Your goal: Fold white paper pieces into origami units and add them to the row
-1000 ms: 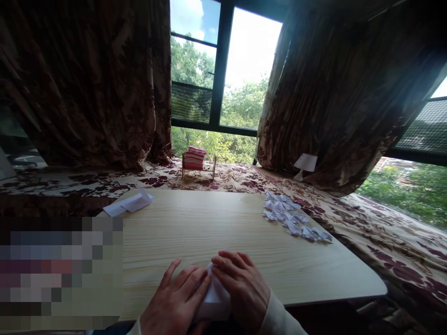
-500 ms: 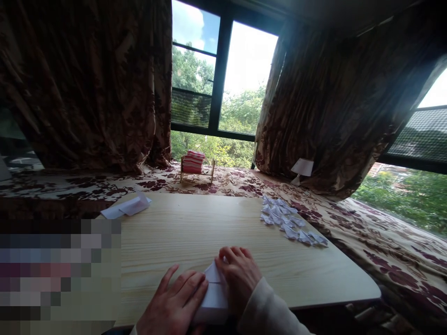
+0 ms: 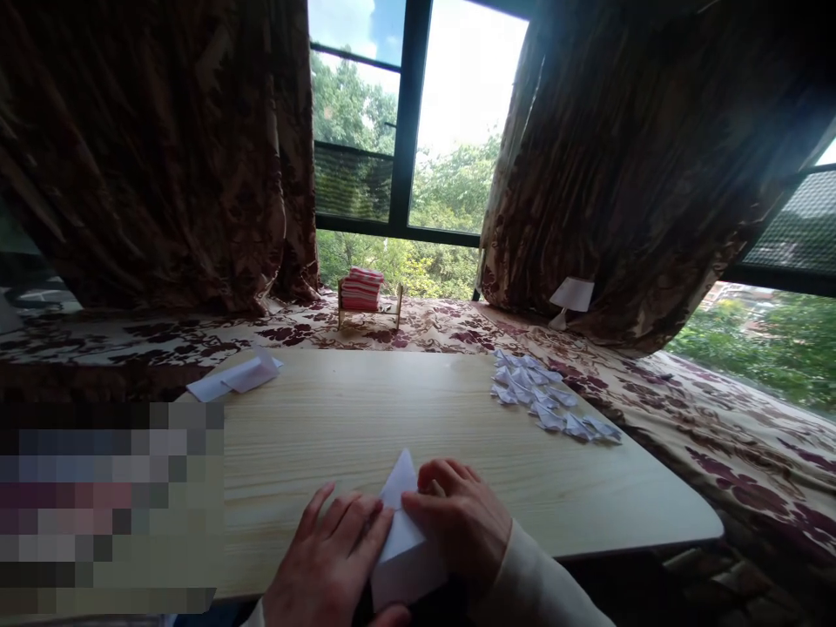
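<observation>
Work in hand: folding a white paper sheet (image 3: 408,553), which lies on the near part of the table (image 3: 320,435), between the two hands.

Progress: a cluster of small folded paper pieces (image 3: 532,396) sits near the table's right edge; these look finished. The sheet in hand has its far end brought to a point, with a crease line across it below; the near part is a broad flap. Judged part-folded, with further creasing left. More white paper (image 3: 241,379) lies at the far left corner, apparently not yet worked into small pieces.

Pose: left hand (image 3: 326,553) rests palm down, fingers spread, their tips on the sheet's left edge, steadying it. Right hand (image 3: 463,514) is curled at the right edge, fingers bent inward, one tip on the paper near the crease. Its underside is shadowed, so whether it pinches or merely presses cannot be told. Both forearms come in from the near side.
</observation>
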Action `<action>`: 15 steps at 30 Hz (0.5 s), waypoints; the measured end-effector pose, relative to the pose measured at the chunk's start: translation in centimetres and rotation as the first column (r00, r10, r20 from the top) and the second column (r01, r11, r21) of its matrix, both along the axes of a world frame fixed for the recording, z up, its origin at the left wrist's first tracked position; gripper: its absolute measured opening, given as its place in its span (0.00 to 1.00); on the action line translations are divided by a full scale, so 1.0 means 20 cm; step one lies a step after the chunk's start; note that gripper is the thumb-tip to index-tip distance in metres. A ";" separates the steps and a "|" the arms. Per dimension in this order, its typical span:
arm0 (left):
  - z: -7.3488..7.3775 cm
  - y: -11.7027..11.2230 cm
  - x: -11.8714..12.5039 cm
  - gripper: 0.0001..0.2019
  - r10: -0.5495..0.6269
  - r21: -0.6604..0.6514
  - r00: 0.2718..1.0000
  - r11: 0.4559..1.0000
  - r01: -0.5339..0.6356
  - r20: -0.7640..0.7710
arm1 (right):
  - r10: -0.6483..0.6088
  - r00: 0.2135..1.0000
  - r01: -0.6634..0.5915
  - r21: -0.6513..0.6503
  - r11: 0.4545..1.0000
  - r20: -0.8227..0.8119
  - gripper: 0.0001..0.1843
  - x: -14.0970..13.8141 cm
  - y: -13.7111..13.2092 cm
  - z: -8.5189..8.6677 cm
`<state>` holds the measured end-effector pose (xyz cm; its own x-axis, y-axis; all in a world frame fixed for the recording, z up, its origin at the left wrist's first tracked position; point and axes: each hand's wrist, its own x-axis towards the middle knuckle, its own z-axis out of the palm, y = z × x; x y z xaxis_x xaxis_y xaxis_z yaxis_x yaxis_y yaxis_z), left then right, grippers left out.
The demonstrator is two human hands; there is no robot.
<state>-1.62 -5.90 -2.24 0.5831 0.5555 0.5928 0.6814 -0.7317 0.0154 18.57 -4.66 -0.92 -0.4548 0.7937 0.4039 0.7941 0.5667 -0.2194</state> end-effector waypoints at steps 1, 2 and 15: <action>0.02 0.01 0.00 0.22 -0.009 -0.043 1.000 0.999 0.010 0.005 | -0.019 1.000 0.019 -0.014 1.000 0.004 0.08 -0.02 -0.01 -0.02; 0.04 0.02 0.01 0.18 -0.023 -0.097 1.000 0.995 0.023 0.003 | -0.033 0.999 0.033 -0.026 0.999 0.010 0.08 -0.02 -0.01 -0.03; 0.04 0.06 -0.08 0.15 -0.010 -0.116 1.000 0.993 0.012 0.016 | -0.070 0.997 0.074 -0.103 0.992 0.043 0.07 -0.03 -0.02 0.01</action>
